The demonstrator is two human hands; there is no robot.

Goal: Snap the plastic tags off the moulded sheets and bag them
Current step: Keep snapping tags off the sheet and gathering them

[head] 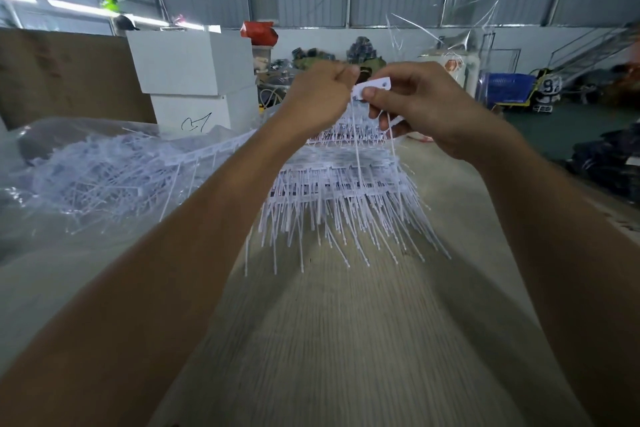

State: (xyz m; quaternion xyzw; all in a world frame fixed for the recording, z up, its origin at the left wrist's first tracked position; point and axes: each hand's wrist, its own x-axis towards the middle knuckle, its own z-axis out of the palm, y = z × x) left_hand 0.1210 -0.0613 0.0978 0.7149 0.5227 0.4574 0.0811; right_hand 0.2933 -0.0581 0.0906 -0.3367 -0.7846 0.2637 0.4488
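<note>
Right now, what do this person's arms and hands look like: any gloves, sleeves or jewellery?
Both are bare. The left hand and the right hand wear no gloves, and no ring shows. Both forearms are uncovered as far as the picture's edge, with no sleeve, watch or wristband in sight.

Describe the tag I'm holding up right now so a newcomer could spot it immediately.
Start at the wooden table and the stack of moulded sheets bristling with white stems. Above it, the left hand and right hand pinch one small white tag. Unlike the others, it is raised clear, its long thin stem dangling.
</note>
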